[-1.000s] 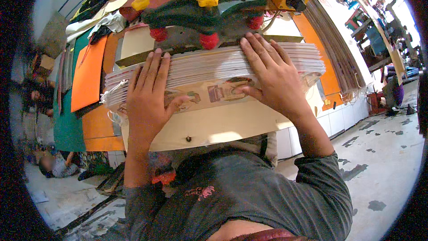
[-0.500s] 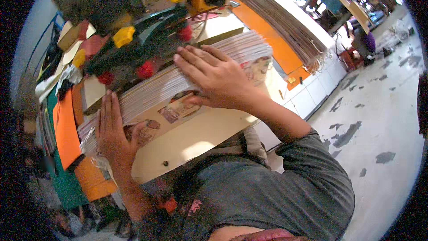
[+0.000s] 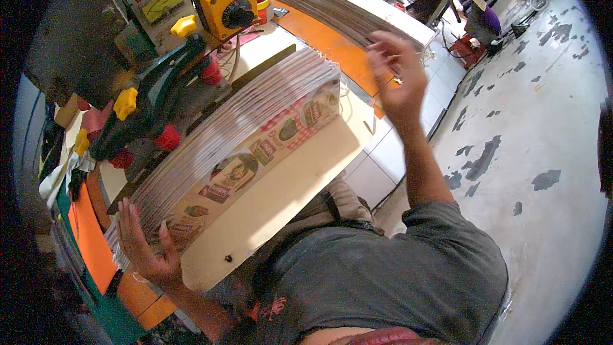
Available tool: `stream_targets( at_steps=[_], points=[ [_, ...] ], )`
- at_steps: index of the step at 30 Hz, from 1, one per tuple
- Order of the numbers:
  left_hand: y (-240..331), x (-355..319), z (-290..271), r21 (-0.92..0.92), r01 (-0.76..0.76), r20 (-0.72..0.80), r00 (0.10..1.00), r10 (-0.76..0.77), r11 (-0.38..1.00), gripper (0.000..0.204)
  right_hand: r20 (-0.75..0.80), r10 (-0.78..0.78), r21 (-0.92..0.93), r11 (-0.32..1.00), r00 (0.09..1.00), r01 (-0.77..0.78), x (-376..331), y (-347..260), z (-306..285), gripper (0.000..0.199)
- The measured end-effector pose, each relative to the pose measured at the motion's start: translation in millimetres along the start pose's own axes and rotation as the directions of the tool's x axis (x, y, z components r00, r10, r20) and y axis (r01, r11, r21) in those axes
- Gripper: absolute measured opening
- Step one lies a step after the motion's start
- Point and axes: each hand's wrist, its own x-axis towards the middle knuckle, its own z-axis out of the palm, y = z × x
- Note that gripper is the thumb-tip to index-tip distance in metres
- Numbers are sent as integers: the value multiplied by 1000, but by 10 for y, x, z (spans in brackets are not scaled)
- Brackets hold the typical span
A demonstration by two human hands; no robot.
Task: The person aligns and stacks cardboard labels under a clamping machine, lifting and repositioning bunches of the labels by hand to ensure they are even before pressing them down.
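Observation:
A thick stack of printed cardboard sheets (image 3: 236, 179), with food pictures and a red check pattern on its front face, lies slantwise on a cream board (image 3: 281, 201). At the stack's near left end rests my left hand (image 3: 148, 252), open, its fingers stretched along the edges and the thumb apart. My right hand (image 3: 399, 83) is raised beyond the right end, off the stack. Its fingers are loosely bent, apart and slightly blurred, and nothing shows in them. Behind the stack stand dark green clamp arms (image 3: 153, 99) with yellow knobs and red rubber tips.
A yellow control box (image 3: 227, 7) with a black dial stands at the back. Another stack of brown sheets (image 3: 345, 9) lies on the orange surface (image 3: 313, 32) at the far right. White tiles (image 3: 377, 179) and a stained grey floor (image 3: 511, 172) lie to the right.
My right hand has left the top of the stack and moved right and up. My left hand has shifted slightly down and left in view. More of the printed front face shows.

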Motion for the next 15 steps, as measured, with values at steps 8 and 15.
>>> stream_targets(
  at_steps=[8, 15],
  points=[
    [59, -93, -42, -41, 60, -29, 998, -62, 997, 50, -103, 668, 56, 743, 737, -667, 406, 1698, -1023, 49],
    [54, -260, -61, -23, 128, -67, 989, -129, 992, 47, 326, 151, -513, 858, 933, 40, 500, 1768, -1138, 62]
  ],
)
